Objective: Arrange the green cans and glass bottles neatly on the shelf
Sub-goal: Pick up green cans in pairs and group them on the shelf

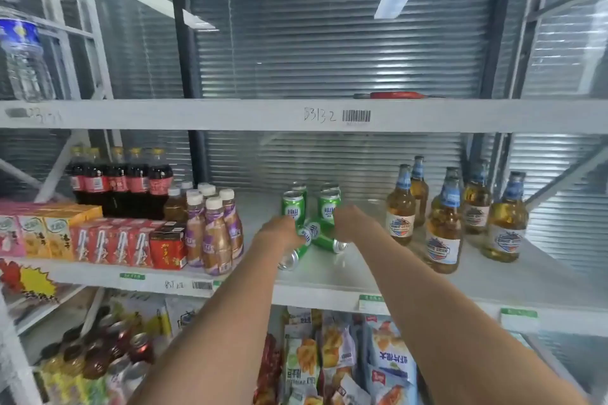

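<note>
Green cans [292, 205] stand upright in two short rows at the middle of the white shelf [378, 276]. In front of them a few green cans lie on their sides. My left hand [279, 235] grips one lying can [293, 256], whose silver end points toward me. My right hand [353, 223] curls down over another lying can [329, 243], just right of the upright cans; its fingertips are hidden. Several amber glass bottles [442, 230] with blue neck labels stand loosely spaced to the right.
Left of the cans stand purple-labelled bottles [215, 233], dark soda bottles [118, 184] and red and orange drink cartons [115, 242]. Snack bags [329, 355] fill the shelf below. A water bottle [23, 52] stands on the upper shelf at the left.
</note>
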